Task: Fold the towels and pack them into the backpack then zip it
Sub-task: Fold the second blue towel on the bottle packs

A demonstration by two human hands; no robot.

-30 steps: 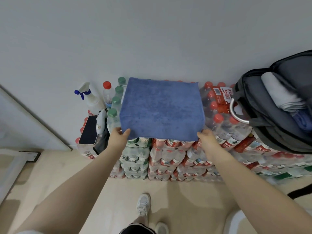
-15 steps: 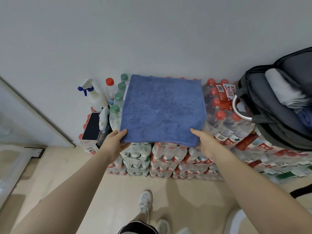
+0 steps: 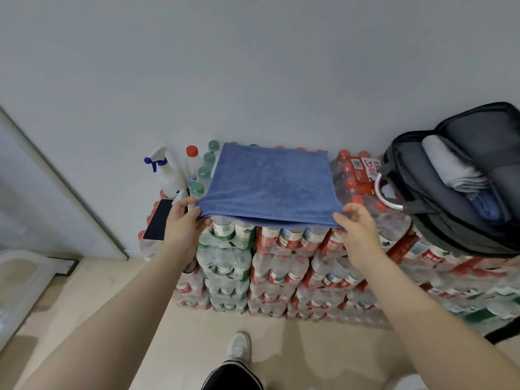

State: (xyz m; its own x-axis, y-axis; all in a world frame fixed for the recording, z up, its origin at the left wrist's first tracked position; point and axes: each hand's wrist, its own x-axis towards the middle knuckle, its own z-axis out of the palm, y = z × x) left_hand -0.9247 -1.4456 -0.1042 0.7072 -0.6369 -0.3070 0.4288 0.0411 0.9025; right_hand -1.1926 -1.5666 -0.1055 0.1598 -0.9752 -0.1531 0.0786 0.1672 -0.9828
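Note:
A blue towel [image 3: 270,181], folded into a flat square, lies on top of stacked packs of water bottles [image 3: 278,266]. My left hand [image 3: 184,220] pinches its near left corner and my right hand [image 3: 356,229] pinches its near right corner; the near edge is lifted a little. At the right a dark grey backpack [image 3: 450,229] lies unzipped on the bottle packs. Inside it sit a folded white towel [image 3: 450,167] and a folded blue towel [image 3: 485,206] below it.
A white spray bottle [image 3: 167,171] and a black phone [image 3: 159,219] rest at the left end of the bottle packs. A grey wall stands right behind. A silver ring [image 3: 387,192] hangs at the backpack's left side. My shoe [image 3: 239,346] is on the beige floor below.
Both hands have taken hold of the towel's near corners and raised the near edge slightly. The view has shifted a little.

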